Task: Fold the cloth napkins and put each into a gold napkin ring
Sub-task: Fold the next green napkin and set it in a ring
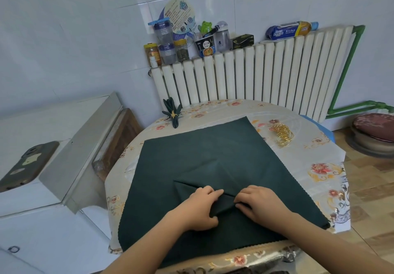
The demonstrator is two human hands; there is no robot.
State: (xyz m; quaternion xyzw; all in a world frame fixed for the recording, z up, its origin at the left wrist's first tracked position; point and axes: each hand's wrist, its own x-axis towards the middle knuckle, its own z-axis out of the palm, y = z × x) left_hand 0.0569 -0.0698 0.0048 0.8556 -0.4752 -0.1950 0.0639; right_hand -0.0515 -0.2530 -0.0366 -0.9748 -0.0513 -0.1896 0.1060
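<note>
A large dark green cloth napkin lies spread flat on the round table. Near its front middle a corner is folded over into a narrow pleat. My left hand and my right hand both pinch this fold from either side, fingertips almost meeting. A pile of several gold napkin rings lies on the table to the right of the cloth. At the table's far left edge stands a finished green napkin in a gold ring, its end fanned out.
A white radiator runs behind the table, with jars, cups and boxes on top of it. A white counter with a dark phone is at the left. A cushioned stool stands at the right on the wooden floor.
</note>
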